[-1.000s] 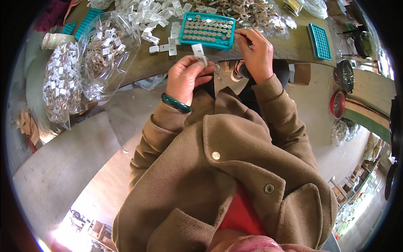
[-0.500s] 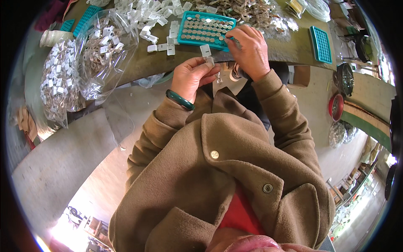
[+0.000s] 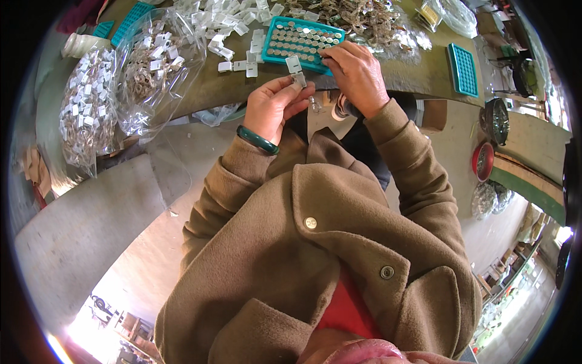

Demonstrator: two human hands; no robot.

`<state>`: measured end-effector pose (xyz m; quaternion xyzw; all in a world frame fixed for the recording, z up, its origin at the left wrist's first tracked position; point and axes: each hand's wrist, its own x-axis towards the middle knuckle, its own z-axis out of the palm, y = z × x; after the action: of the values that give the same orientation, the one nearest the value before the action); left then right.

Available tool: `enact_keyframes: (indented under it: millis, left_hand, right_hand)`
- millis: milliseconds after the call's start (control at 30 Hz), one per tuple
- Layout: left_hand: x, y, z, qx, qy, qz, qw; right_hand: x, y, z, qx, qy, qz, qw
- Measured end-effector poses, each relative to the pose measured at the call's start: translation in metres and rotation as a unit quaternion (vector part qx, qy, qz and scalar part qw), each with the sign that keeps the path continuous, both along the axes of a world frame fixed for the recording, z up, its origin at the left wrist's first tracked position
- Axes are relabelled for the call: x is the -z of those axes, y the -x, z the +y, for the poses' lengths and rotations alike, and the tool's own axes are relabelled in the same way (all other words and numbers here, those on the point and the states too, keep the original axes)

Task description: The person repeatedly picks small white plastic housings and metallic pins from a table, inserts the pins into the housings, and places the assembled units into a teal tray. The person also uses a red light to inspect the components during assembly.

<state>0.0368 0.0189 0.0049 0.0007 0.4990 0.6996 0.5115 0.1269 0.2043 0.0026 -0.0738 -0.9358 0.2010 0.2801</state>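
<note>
Between the thumb and fingers of my left hand (image 3: 271, 108) is a small white plastic case (image 3: 293, 64), its lid flipped up. A thin clear wire-like strand (image 3: 314, 105) hangs beside those fingertips. My right hand (image 3: 359, 74) is at the near right corner of a teal tray (image 3: 267, 53), thumb and fingers pinched together. What they hold, if anything, is too small to make out. Rows of round silver button cells (image 3: 297, 39) fill much of the tray. Loose white cases (image 3: 251, 67) lie along its left side.
A heap of white cases (image 3: 236, 15) and a tangle of brownish wires (image 3: 364, 18) lie behind. Clear bags of wired cases (image 3: 88, 109) sit at the left. Another teal tray (image 3: 463, 70) is at the table's right end. A red bowl (image 3: 483, 161) stands beyond it.
My right hand has shifted slightly left and down at the tray's corner. The case in my left hand has moved slightly left and down. The whole view has shifted a little.
</note>
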Motion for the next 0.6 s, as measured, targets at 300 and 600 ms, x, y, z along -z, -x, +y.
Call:
enact_keyframes:
  millis: [300, 600]
  left_hand:
    - [-0.001, 0.0, -0.003, 0.025, -0.03, 0.003, 0.999]
    - [-0.001, -0.002, -0.009, 0.04, -0.022, 0.08, 0.996]
  right_hand:
    - [-0.028, -0.019, -0.034, -0.025, 0.209, -0.043, 0.977]
    - [-0.02, -0.02, -0.049, -0.051, 0.179, -0.014, 0.982]
